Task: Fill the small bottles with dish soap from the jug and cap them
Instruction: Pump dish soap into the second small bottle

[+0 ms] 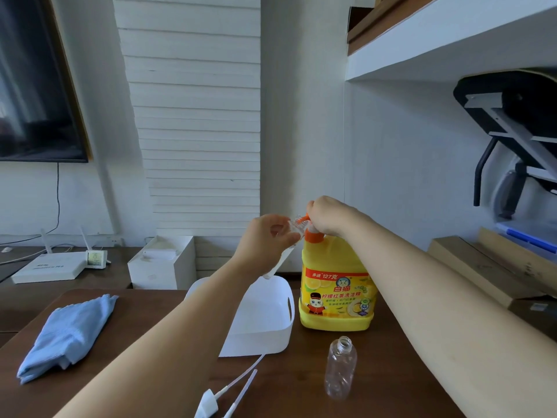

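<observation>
Small bottle (282, 260), clear plastic and uncapped, sits centre frame, tilted with its mouth at the spout of the orange pump (312, 234). The left hand (265, 239) grips it, fingers curled round the upper body. The right hand (327, 217) sits on top of the pump head with fingers curled over it; the head itself is mostly hidden. The yellow dish soap jug (334, 285) stands upright on the brown table (398, 375), just right of centre.

Step in hand, as judged: filling the first bottle. The fill level cannot be read. Next move calls for steady pump strokes with the bottle mouth kept on the spout, then fitting a cap.

A second empty bottle (340, 369) stands uncapped in front of the jug, lower centre. Two white spray caps (208, 403) with dip tubes lie at the bottom edge. A white tub (272, 322) sits just left of the jug, beneath the left forearm. A folded blue cloth (69, 333) lies at lower left.

Obstruction: the left forearm crosses above the caps and tub, so reaching a cap requires withdrawing one hand.
</observation>
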### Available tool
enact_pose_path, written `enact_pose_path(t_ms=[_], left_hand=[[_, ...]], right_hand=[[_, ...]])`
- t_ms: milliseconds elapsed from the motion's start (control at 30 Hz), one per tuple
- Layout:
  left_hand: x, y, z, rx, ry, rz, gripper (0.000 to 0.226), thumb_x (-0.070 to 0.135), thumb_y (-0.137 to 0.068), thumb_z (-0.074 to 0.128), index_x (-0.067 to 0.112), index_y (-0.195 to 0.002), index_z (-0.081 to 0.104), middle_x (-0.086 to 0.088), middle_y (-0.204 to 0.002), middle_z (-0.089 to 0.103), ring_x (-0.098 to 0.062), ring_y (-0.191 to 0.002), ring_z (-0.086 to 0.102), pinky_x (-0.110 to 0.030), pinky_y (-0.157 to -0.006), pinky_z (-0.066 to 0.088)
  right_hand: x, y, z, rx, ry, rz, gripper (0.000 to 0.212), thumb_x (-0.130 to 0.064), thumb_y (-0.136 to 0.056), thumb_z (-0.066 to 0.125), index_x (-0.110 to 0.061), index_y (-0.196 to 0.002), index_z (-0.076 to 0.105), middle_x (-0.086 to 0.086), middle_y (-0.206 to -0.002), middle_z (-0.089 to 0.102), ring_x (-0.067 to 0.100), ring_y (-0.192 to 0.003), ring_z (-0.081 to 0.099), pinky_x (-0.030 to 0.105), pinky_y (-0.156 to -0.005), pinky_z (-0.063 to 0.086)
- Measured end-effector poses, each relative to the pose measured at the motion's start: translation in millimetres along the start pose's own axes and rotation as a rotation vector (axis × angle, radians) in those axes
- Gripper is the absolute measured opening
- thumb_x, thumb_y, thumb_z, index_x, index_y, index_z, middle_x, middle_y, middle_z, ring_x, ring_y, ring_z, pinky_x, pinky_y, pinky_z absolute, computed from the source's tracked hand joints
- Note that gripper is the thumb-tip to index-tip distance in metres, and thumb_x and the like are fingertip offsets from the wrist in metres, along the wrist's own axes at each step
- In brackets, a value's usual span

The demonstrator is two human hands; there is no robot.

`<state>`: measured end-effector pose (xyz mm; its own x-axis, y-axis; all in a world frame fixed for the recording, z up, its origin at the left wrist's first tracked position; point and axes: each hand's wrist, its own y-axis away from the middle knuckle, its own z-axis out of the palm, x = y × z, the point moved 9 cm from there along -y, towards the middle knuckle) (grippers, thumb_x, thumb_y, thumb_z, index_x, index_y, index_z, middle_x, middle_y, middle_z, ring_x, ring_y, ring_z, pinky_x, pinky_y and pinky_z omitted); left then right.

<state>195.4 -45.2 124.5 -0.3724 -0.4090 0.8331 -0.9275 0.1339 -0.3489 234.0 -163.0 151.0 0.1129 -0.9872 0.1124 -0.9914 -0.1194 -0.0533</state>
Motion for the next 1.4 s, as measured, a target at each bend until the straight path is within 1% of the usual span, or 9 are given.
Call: enact_pose_path(t_ms=[100,267,367,533,700,1067,1167,1300,1400], left_hand=[[3,4,3,-0.020,-0.021,0.039,0.008,0.016,-0.085,0.066,0.014,-0.087,0.059,-0.001,-0.088,0.063,-0.013,-0.083,0.058,-0.027,-0.077,0.045],[6,6,4,-0.020,-0.019,0.047,0.019,0.017,-0.084,0.066,0.004,-0.098,0.067,-0.006,-0.092,0.068,-0.017,-0.086,0.061,-0.029,-0.078,0.046],[10,1,0,-0.005,0.003,0.043,0.024,0.017,-0.085,0.067,0.006,-0.106,0.067,-0.005,-0.101,0.070,-0.012,-0.091,0.062,-0.018,-0.075,0.044],[9,-4,-2,0.003,0.003,0.030,0.042,0.021,-0.084,0.069,0.008,-0.123,0.061,-0.004,-0.113,0.067,-0.014,-0.105,0.062,-0.023,-0.088,0.046],[6,-3,-1,0.019,0.011,0.027,0.041,0.022,-0.084,0.069,0.009,-0.122,0.061,-0.003,-0.113,0.067,-0.013,-0.104,0.062,-0.022,-0.084,0.043],[-1,6,3,0.009,-0.013,0.015,0.036,0.022,-0.084,0.067,0.010,-0.118,0.064,0.000,-0.108,0.068,-0.012,-0.098,0.062,-0.020,-0.079,0.043],[2,3,0,0.006,0.000,0.012,0.034,0.021,-0.084,0.068,0.009,-0.116,0.065,-0.001,-0.106,0.068,-0.012,-0.097,0.062,-0.023,-0.084,0.044],[10,-1,-5,0.013,-0.013,0.038,0.035,0.021,-0.084,0.069,0.008,-0.116,0.064,-0.002,-0.105,0.068,-0.012,-0.098,0.062,-0.025,-0.088,0.045],[10,-2,-5,0.010,-0.008,0.037,0.038,0.020,-0.084,0.069,0.008,-0.119,0.063,-0.003,-0.108,0.068,-0.014,-0.102,0.063,-0.024,-0.088,0.045]], right_hand=[[3,0,9,-0.002,0.011,0.008,0.020,-0.018,-0.097,0.043,-0.007,-0.113,0.048,0.009,-0.093,0.047,0.025,-0.085,0.047,0.039,-0.078,0.047],[3,2,7,-0.035,0.002,0.014,0.024,-0.017,-0.097,0.043,-0.003,-0.116,0.048,0.014,-0.101,0.054,0.025,-0.083,0.047,0.034,-0.073,0.045],[3,5,-5,-0.054,0.020,0.007,0.028,-0.015,-0.093,0.048,0.000,-0.117,0.049,0.009,-0.084,0.053,0.023,-0.081,0.051,0.032,-0.072,0.045],[2,10,-11,-0.082,0.038,0.018,0.035,-0.014,-0.094,0.049,0.004,-0.123,0.046,0.018,-0.114,0.060,0.023,-0.086,0.050,0.028,-0.073,0.041],[2,10,-7,-0.031,-0.026,0.002,0.036,-0.019,-0.094,0.049,0.001,-0.124,0.043,0.009,-0.086,0.044,0.023,-0.089,0.047,0.028,-0.074,0.041],[5,4,8,-0.019,0.000,0.031,0.022,-0.018,-0.096,0.043,-0.007,-0.115,0.047,0.007,-0.088,0.044,0.027,-0.088,0.050,0.040,-0.082,0.050],[4,5,0,-0.041,-0.004,0.037,0.028,-0.018,-0.094,0.048,-0.005,-0.119,0.048,0.010,-0.093,0.052,0.026,-0.089,0.054,0.034,-0.076,0.048],[1,11,-10,-0.090,0.010,0.002,0.033,-0.014,-0.094,0.048,0.001,-0.124,0.045,0.003,-0.071,0.045,0.022,-0.085,0.054,0.027,-0.071,0.042],[0,11,-11,-0.064,0.041,-0.009,0.036,-0.018,-0.095,0.048,0.002,-0.125,0.044,0.011,-0.091,0.055,0.026,-0.091,0.056,0.028,-0.070,0.040]])
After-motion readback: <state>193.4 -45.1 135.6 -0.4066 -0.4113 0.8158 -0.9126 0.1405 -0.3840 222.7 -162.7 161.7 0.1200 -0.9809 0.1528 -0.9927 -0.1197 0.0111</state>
